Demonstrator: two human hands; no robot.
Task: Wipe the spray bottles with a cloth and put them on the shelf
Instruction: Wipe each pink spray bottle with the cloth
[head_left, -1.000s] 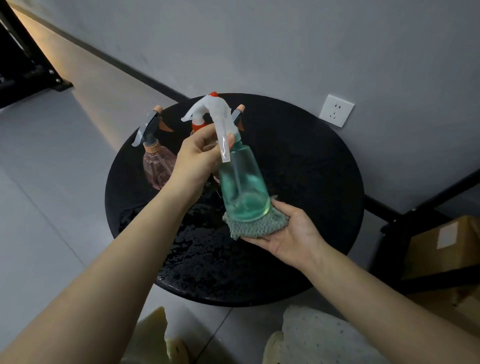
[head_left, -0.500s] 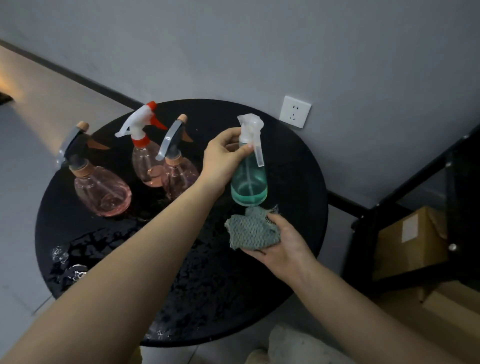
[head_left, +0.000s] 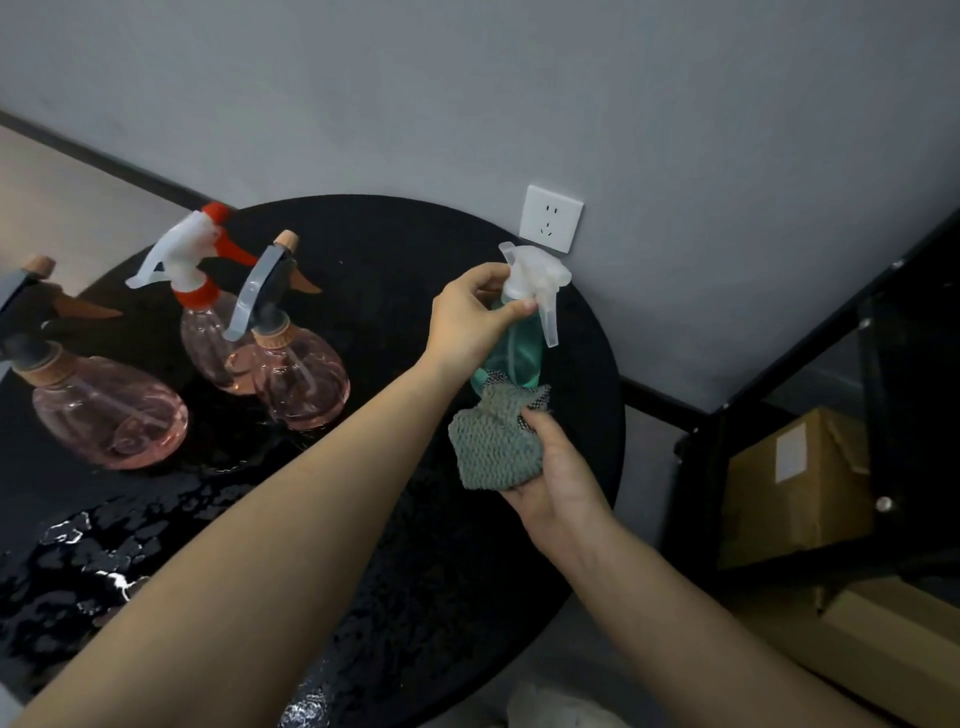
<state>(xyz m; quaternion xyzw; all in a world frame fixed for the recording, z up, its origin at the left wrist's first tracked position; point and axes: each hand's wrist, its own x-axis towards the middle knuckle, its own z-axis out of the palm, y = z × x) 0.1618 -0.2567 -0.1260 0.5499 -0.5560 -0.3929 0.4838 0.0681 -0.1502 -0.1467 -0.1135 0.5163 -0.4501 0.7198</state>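
A grey-green cloth (head_left: 493, 447) is gripped in the curled fingers of the right hand (head_left: 558, 480), above the near right part of the round black table (head_left: 415, 597), and is pressed against the base of the green spray bottle (head_left: 511, 358). That bottle is held upright just beyond, pinched at its neck by the thumb and fingers of the left hand (head_left: 467, 319). Three pink spray bottles (head_left: 296, 374) are stood on the far left of the table. A wall socket (head_left: 550, 218) is seen on the wall beyond.
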